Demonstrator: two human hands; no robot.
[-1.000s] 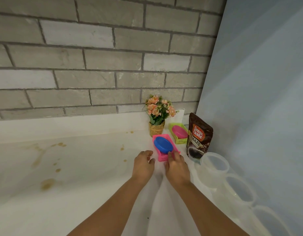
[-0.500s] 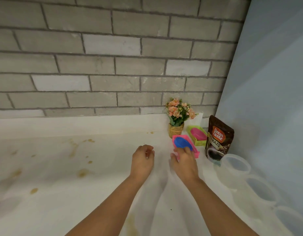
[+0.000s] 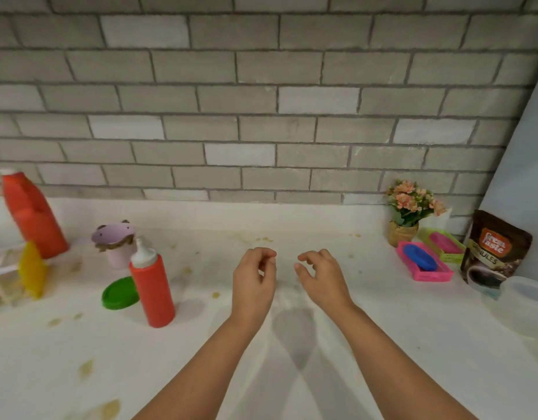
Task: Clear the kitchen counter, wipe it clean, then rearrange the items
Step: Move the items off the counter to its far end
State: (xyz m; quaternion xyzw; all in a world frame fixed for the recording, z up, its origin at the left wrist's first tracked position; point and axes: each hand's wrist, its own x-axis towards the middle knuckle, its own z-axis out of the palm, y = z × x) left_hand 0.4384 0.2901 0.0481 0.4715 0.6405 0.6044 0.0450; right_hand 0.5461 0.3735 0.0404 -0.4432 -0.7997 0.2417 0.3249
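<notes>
Centre of the frame, low over the white, stain-marked bench (image 3: 458, 344), the left hand (image 3: 254, 280) and the right hand (image 3: 320, 278) hover side by side, near each other but apart, with fingers loosely curled and holding nothing. Clearing is judged not yet complete: yellow-brown splashes mark the bench and items stand at both ends. At the left of the frame stands a tall red plastic squeeze bottle with a white nozzle (image 3: 152, 289), upright, with a flat round green lid (image 3: 118, 294) lying just beside its base. Behind these are a lilac cup with an animal face (image 3: 116, 244), a large red plastic jug (image 3: 31, 213), and a yellow piece (image 3: 33, 269) too blurred to identify. At the right, along the grey brick wall (image 3: 261, 101), are a small woven pot of orange-pink flowers (image 3: 408, 213), a pink rectangular tray (image 3: 431, 275) holding a blue oval piece (image 3: 419, 257), a lime-green basket (image 3: 451, 257), an upright brown coffee pouch (image 3: 492, 250) and a clear plastic tub (image 3: 525, 298). Handling assessment: the squeeze bottle is probably soft-walled and, being tall on a narrow base, liable to topple. It should be taken round the mid-body with light pressure so nothing is forced from the nozzle. The green lid is thin and is best lifted by its rim. The pouch will likely buckle, so it should be gripped across both sides near the top. The tray looks stiff and light, but its contents sit loose, so it should be held by the long walls and kept level. The flowers look top-heavy; the woven base should be gripped, not the stems.
</notes>
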